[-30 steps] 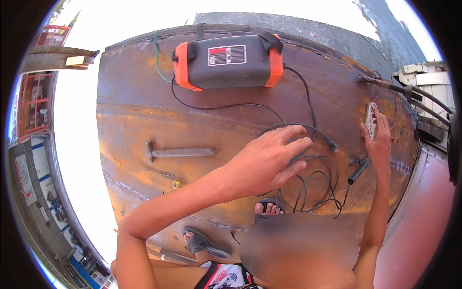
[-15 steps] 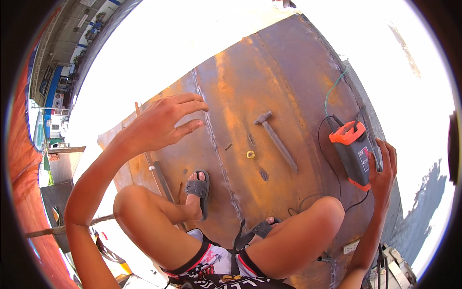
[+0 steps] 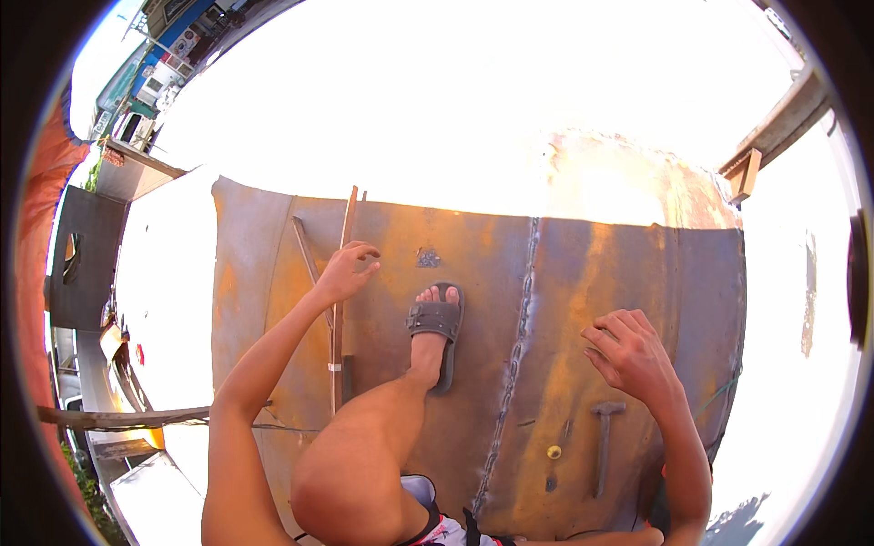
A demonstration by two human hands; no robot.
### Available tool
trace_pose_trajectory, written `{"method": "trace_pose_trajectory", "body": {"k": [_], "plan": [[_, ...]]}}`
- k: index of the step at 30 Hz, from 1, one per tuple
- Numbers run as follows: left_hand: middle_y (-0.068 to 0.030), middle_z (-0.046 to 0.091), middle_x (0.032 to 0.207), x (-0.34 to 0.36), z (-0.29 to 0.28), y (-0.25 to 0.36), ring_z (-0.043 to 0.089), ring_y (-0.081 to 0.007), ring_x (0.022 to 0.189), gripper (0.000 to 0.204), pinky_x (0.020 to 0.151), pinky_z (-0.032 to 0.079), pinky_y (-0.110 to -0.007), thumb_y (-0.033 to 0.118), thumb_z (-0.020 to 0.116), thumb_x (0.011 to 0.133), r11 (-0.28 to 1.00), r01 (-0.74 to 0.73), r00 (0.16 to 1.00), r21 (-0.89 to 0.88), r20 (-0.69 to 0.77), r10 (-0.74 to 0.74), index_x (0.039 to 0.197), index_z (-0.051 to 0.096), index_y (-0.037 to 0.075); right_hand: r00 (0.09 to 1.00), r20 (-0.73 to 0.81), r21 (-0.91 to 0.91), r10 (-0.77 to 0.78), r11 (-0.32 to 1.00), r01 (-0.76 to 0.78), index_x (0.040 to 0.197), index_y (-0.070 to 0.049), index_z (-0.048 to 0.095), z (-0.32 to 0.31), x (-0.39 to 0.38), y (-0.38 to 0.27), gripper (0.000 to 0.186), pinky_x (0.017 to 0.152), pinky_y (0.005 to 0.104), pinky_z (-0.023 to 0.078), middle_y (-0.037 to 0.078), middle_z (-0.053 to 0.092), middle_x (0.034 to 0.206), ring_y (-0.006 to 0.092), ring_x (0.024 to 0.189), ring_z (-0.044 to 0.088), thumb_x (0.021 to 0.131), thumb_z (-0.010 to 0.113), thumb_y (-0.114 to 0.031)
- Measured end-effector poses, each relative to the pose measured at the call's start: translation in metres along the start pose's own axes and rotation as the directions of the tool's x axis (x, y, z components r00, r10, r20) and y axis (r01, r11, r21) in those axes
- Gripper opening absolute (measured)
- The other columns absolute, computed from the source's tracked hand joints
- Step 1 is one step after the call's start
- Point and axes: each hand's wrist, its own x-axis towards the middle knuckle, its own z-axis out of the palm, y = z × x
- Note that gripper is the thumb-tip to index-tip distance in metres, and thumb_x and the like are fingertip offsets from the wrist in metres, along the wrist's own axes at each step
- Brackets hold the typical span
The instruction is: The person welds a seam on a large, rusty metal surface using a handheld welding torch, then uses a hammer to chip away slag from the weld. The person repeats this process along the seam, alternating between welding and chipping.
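Note:
My left hand (image 3: 348, 273) hovers by a long narrow rusty bar (image 3: 338, 364), fingers loosely bent and thumb apart, with nothing in it. A shorter bar (image 3: 308, 259) slants beside that one. My right hand (image 3: 630, 353) is raised over the rusty steel plate (image 3: 473, 246), also bare, its fingers curled and a gap left at the thumb. Below it lies a hammer (image 3: 604, 446), handle toward me. A small round yellow object (image 3: 553, 452) sits to the hammer's left. My right forearm mostly covers the grey and orange machine.
A rough weld seam (image 3: 519, 355) crosses the plate. My sandalled foot (image 3: 437, 323) stands left of the seam. A beam (image 3: 774, 127) juts in at the far right, a pole (image 3: 127, 419) at the left. An orange sheet (image 3: 47, 227) hangs along the left rim. Sunlit areas are washed out.
My right hand has come off the grey and orange machine and moved left over the plate. The view has swung left, and my left hand now appears next to the long bar.

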Motion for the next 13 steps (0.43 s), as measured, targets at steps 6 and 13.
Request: {"method": "trace_pose_trajectory", "body": {"k": [6,13], "plan": [[-0.0169,0.055,0.14,0.254,0.009,-0.163,0.062,-0.0354,0.115,0.047,0.105,0.047,-0.048,0.027,0.071,0.09,0.998,0.04,0.973,-0.04,-0.228,-0.048,0.13,0.059,0.006,0.994,0.108,-0.145,0.01,0.989,0.006,0.105,-0.006,0.069,-0.049,0.241,0.093,0.023,0.088,0.0409,0.047,0.009,0.065,0.098,0.0288,0.098,0.061,0.084,0.075,-0.013],[-0.0227,0.037,0.157,0.443,-0.073,-0.176,0.027,-0.0481,0.148,0.113,0.12,0.028,-0.06,0.062,0.08,0.079,0.748,0.459,0.797,0.479,0.149,-0.585,0.155,0.026,-0.002,0.929,0.066,-0.467,0.363,0.834,-0.293,0.108,-0.002,0.067,-0.175,0.421,0.237,0.026,0.086,0.0462,0.046,0.018,0.061,0.095,0.0389,0.092,0.057,0.082,0.072,-0.008]]}}
